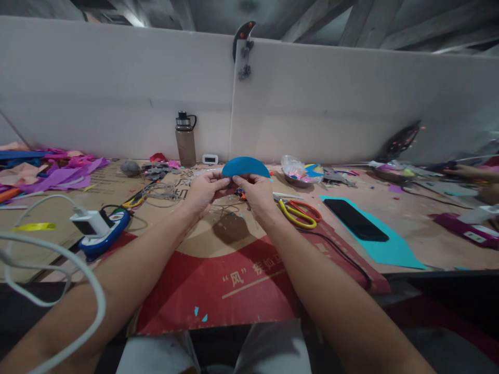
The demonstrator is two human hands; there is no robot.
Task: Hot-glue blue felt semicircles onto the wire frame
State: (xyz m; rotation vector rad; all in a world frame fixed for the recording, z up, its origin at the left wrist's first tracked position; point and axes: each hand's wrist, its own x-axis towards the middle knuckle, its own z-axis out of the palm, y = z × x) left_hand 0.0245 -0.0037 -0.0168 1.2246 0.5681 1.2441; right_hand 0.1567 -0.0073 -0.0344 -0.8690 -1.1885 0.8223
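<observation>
A blue half-round piece of felt or paper (245, 167) is held up above the cardboard-covered table (218, 244). My left hand (205, 192) pinches its lower left edge and my right hand (255, 191) pinches its lower right edge, fingers of both closed on it. The two hands almost touch under the piece. Its shadow falls on the cardboard just below. Something small and orange shows between my hands; I cannot make out what it is.
Yellow-and-orange scissors (299, 213) lie right of my right hand. A black phone (355, 219) rests on a teal sheet (393, 249). A bottle (186, 139) stands by the white partition. A white charger on a blue power strip (102, 231) and cables sit left. Another person's hand (473, 172) is far right.
</observation>
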